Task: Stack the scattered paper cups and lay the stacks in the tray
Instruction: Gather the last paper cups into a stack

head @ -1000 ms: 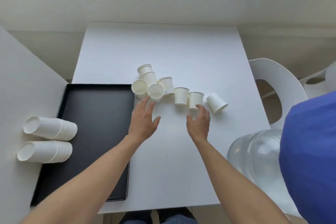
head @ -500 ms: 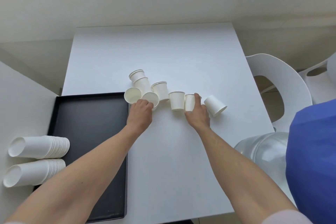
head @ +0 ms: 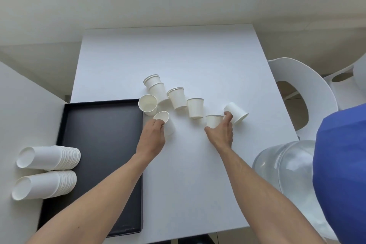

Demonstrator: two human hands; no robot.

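Several white paper cups lie scattered in a loose row across the middle of the white table (head: 178,55). My left hand (head: 152,134) grips a tilted cup (head: 164,123) by its rim, just right of the black tray (head: 103,144). My right hand (head: 220,132) holds an upside-down cup (head: 213,121) lifted toward me. A tipped cup (head: 236,113) lies right beside that hand. Other cups stand upside down at the back (head: 195,108), one lies on its side with its mouth toward me (head: 148,104). Two long stacks (head: 49,157) (head: 44,184) rest across the tray's left edge.
A clear water jug (head: 285,170) stands at the table's right front corner. Behind it is a white chair (head: 303,89). A blue-clothed shape (head: 342,164) fills the right edge. A white board (head: 23,109) borders the tray on the left.
Both hands reached to the cups and closed on one each. The left has pulled its cup toward me and tilted it; the right has drawn its cup back out of the row.
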